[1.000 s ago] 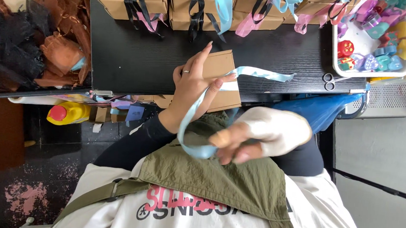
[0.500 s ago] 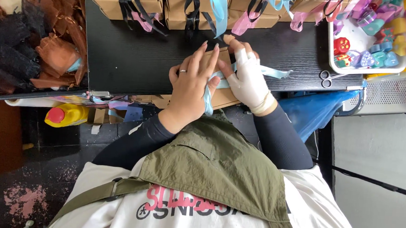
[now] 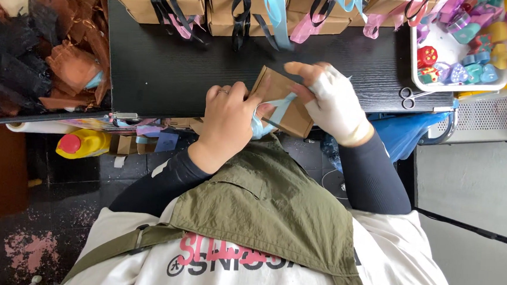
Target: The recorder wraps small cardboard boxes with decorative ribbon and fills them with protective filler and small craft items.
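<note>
Small brown cardboard box [image 3: 283, 100] sits tilted at the near edge of the black table [image 3: 152, 66], held between both hands. Left hand [image 3: 228, 123], ring on one finger, is clenched around a bunch of light-blue ribbon [image 3: 267, 117] at the box's left side. Right hand [image 3: 333, 103], in a pale glove, grips the box's right side, thumb and forefinger over the top edge. The ribbon crosses the box face diagonally.

Back of the table: a row of similar brown boxes [image 3: 168, 2] tied with black, pink and blue ribbons. Right: a white tray [image 3: 414, 58] of small colourful items, with scissors [image 3: 411, 98] just beside its near edge. Left: a heap of brown and black organza pouches [image 3: 53, 60]. On the floor below the table edge, a yellow bottle with a red cap [image 3: 83, 144]. The person wears dark sleeves and an olive apron [image 3: 267, 208].
</note>
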